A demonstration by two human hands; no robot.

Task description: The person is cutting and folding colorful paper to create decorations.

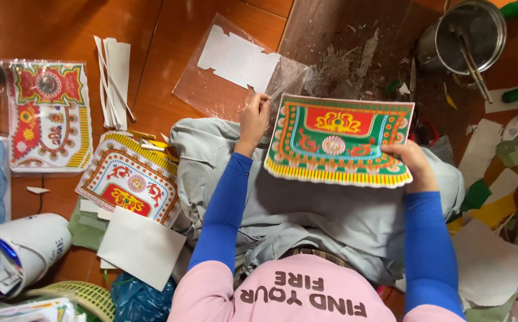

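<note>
I sit on a brown tiled floor with grey trousers and blue sleeves. My right hand [413, 160] grips the right edge of a printed paper sheet [339, 141] with green, red and yellow ornament, held flat over my lap. My left hand [254, 117] pinches the near edge of a clear plastic sleeve [235, 65] that holds a white card cutout and lies on the floor beyond my knees. The sheet's left edge sits right next to that hand.
A similar ornate sheet in plastic [48, 113] and another loose one [131, 179] lie at left, with white paper strips [113, 80], a blank white card [140, 245], a paper roll [17, 250]. A metal pot with sticks [464, 36] stands top right; paper scraps [497, 203] litter the right.
</note>
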